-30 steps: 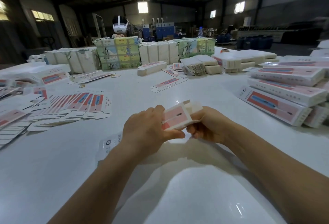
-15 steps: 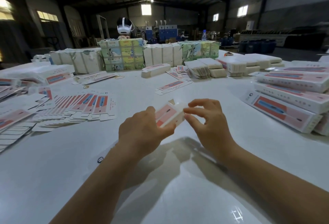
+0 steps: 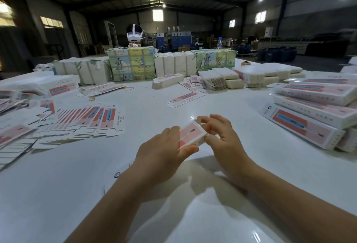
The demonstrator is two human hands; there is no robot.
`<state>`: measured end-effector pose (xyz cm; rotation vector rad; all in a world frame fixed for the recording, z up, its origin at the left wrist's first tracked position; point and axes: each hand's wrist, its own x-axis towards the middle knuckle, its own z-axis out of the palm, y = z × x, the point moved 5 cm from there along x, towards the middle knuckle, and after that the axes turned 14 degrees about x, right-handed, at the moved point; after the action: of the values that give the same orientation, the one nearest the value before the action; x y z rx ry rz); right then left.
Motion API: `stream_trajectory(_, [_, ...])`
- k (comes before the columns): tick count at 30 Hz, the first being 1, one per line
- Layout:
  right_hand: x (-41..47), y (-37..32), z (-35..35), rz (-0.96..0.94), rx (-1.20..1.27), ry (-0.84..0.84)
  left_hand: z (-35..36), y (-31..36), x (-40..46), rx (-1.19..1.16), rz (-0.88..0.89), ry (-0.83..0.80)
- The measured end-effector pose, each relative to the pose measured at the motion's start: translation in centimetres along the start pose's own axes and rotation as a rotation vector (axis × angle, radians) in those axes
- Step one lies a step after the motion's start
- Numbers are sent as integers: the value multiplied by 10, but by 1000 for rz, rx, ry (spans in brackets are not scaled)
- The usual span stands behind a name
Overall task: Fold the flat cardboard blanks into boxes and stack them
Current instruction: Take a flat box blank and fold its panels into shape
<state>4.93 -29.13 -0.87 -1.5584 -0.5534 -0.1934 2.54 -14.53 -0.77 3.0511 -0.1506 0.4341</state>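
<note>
The left hand (image 3: 164, 154) grips the near end of a half-formed pink and white box (image 3: 191, 133), thumb under it and fingers curled round its far side, holding it just above the white table (image 3: 173, 213). The right hand (image 3: 222, 138) is at the box's far end with its fingers (image 3: 207, 120) bent over the end flap, pinching it. A second ago that hand was tucked low beside the box; half a second ago it had lifted with its fingers spread. Now they have come down onto the end. The open flap seen sticking up earlier now looks mostly pressed in, so the end closure seems nearly done, though the flap itself is hidden behind the fingers.

Well to the left of the left hand lies a fanned row of flat blanks (image 3: 90, 119), the supply. Off to the right of the right hand sits the stack of finished boxes (image 3: 309, 107). Once this end is shut, the box would likely go there.
</note>
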Motion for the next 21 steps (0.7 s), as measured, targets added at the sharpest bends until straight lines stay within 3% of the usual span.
stream_trajectory(3, [-1,0,-6,0,70,111,-1,1,-1,23,-18,14])
stream_trajectory(15, [-3,14,5,151,8,77,7,4,2,215,-88,4])
stream_trajectory(18, [4,10,-8,133,-3,153,4,4,1,221,-84,26])
stream_trajectory(20, [8,15,-16,267,65,229,2,6,-1,220,-68,44])
stream_trajectory(21, [7,21,-16,390,222,262,2,8,-1,215,-57,56])
